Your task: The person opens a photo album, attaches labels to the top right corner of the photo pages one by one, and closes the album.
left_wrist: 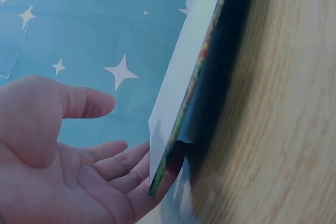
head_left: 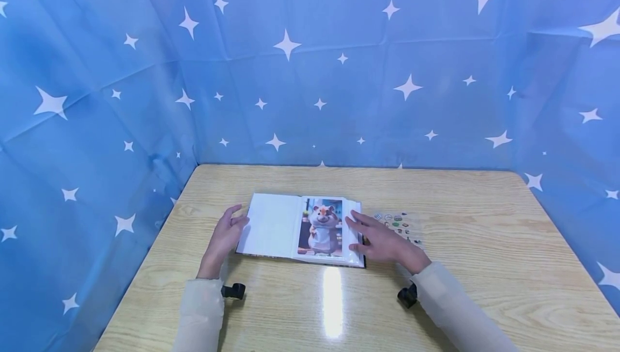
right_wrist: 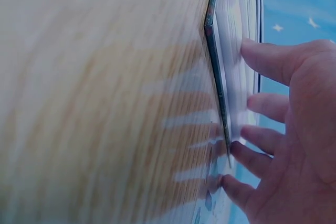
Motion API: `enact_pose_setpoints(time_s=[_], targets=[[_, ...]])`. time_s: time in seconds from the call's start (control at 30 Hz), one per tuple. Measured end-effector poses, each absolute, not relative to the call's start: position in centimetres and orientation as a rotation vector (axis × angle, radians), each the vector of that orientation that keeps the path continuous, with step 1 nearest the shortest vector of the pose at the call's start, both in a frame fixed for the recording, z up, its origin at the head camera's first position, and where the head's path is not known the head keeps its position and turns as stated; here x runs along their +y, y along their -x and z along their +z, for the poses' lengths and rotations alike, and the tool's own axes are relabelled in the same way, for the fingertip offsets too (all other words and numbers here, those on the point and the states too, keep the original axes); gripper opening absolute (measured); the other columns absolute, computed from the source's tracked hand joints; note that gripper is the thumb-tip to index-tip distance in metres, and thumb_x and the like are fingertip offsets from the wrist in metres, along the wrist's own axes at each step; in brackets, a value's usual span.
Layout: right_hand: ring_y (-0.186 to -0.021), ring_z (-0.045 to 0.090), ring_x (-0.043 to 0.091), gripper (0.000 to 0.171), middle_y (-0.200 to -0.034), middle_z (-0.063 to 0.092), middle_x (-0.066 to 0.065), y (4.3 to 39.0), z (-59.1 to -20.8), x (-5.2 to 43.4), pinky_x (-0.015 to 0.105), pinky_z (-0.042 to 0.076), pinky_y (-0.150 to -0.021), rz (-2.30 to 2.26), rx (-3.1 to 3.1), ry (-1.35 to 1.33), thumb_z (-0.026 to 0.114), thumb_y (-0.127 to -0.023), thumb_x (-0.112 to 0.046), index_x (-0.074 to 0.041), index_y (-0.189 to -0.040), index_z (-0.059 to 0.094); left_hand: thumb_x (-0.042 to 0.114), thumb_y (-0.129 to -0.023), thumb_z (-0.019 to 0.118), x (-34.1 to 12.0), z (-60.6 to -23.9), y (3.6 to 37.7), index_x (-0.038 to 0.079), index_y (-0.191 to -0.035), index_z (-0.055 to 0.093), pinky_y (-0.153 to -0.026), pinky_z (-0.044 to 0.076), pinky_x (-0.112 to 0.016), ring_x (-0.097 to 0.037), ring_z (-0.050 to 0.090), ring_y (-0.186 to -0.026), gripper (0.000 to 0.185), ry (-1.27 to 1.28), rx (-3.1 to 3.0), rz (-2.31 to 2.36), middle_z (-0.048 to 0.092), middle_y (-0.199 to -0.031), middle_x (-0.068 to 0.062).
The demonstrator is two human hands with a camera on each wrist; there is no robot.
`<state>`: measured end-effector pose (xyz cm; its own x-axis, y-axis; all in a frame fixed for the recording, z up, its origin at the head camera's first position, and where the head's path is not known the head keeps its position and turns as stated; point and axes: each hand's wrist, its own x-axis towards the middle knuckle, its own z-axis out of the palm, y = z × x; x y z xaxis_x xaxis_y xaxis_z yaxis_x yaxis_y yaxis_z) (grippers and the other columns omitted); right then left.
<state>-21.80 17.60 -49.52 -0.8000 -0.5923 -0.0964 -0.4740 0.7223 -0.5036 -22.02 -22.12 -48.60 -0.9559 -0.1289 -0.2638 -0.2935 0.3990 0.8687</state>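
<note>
Photo album lies open in the middle of the wooden surface. The left hand has loose, straight fingers that touch the album's left edge. The right hand lies flat, fingers spread, on the right pages beside a hamster picture. A sticker sheet lies just right of that hand.

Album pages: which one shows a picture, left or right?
The right page, under the right hand: it carries a hamster picture. The left page, by the left hand, is blank white.
</note>
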Motion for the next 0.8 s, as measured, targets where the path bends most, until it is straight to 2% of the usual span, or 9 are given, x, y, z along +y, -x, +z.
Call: enact_pose_setpoints(time_s=[0.33, 0.63, 0.8], targets=[[-0.148, 0.021, 0.041, 0.071, -0.163, 0.018, 0.018, 21.86, -49.63, 17.66, 0.057, 0.026, -0.116, -0.686, 2.672, 0.839, 0.059, -0.099, -0.037, -0.007, -0.156, 0.028, 0.027, -0.103, 0.047, -22.46, -49.18, 22.00, 0.011, -0.155, 0.027, -0.107, 0.039, -0.056, -0.042, 0.043, -0.135, 0.058, 0.358, 2.470, 1.631, 0.042, -0.150, -0.025], [-0.148, 0.021, 0.041, 0.071, -0.163, 0.018, 0.018, 21.97, -49.82, 17.66, 0.056, 0.027, -0.116, -0.703, 2.674, 0.846, 0.060, -0.099, -0.035, -0.007, -0.156, 0.029, 0.027, -0.104, 0.046, -22.61, -49.18, 21.91, 0.011, -0.157, 0.023, -0.104, 0.040, -0.059, -0.048, 0.047, -0.130, 0.060, 0.389, 2.423, 1.668, 0.042, -0.150, -0.025], [-0.148, 0.021, 0.042, 0.070, -0.163, 0.018, 0.020, 22.00, -49.94, 17.56, 0.058, 0.026, -0.116, -0.725, 2.669, 0.862, 0.061, -0.099, -0.033, -0.005, -0.155, 0.029, 0.028, -0.103, 0.047, -22.57, -49.11, 21.87, 0.012, -0.157, 0.024, -0.099, 0.044, -0.053, -0.045, 0.048, -0.129, 0.060, 0.421, 2.429, 1.645, 0.044, -0.150, -0.023]])
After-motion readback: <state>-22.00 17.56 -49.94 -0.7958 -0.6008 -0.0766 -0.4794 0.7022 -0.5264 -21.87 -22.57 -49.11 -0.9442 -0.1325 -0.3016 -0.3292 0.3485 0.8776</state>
